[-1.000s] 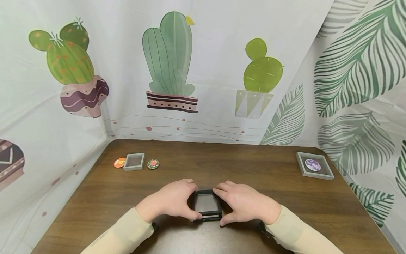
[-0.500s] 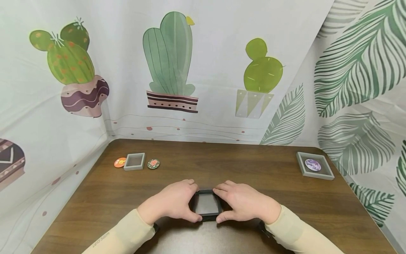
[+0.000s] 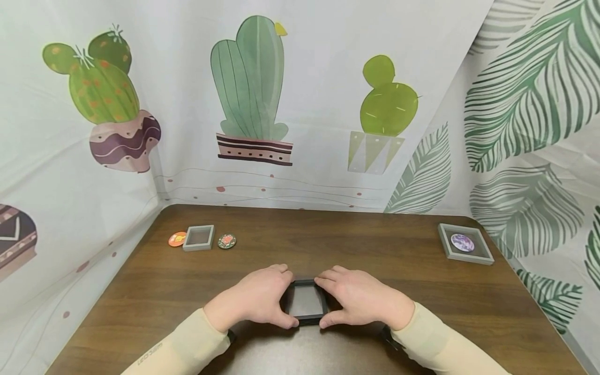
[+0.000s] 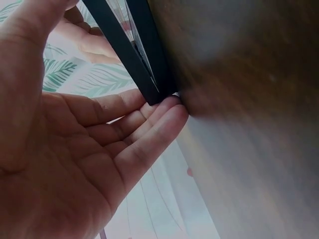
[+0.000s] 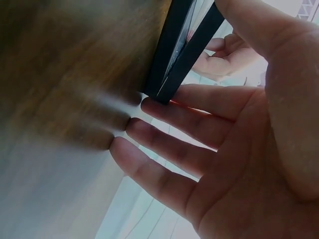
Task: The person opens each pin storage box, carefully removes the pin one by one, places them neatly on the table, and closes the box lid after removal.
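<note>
A square black display frame (image 3: 307,316) with a clear middle lies on the table in front of the person. In the wrist views, its two black halves (image 4: 117,52) meet at the far end and spread apart toward the thumbs in a narrow V. The left hand (image 3: 262,297) holds the frame's left side, thumb at the near corner and fingers at the far corner. The right hand (image 3: 358,297) holds the right side in the same way. Several right fingertips (image 5: 122,147) touch the table beside the frame.
At the back left of the brown table (image 3: 328,234) lie an orange round badge (image 3: 176,239), a small grey frame (image 3: 199,247) and a dark badge with a red pattern (image 3: 227,241). A larger grey frame (image 3: 469,257) holding a purple round badge (image 3: 462,242) lies at the back right.
The gap between the two halves at the frame's near edge has narrowed. The right thumb has shifted slightly left onto the near corner. The other things have stayed in place.
</note>
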A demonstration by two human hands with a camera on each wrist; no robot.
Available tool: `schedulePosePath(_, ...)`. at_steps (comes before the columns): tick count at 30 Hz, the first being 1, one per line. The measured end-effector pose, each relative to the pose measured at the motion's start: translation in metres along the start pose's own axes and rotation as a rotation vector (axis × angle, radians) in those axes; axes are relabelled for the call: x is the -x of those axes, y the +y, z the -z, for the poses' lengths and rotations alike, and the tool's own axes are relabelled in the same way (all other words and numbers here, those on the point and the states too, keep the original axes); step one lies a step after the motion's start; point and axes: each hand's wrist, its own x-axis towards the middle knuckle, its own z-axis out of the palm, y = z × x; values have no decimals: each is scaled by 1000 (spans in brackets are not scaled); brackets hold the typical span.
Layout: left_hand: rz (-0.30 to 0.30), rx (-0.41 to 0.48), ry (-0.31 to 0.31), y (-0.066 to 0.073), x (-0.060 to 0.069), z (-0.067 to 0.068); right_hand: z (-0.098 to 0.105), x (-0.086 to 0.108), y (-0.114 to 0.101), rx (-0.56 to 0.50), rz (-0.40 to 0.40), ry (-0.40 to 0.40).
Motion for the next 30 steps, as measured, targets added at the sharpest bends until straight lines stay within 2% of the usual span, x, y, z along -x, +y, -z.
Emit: schedulePosePath(30, 16, -35, -20, 5, 0, -2, -2, -3, -4, -5, -44, -7)
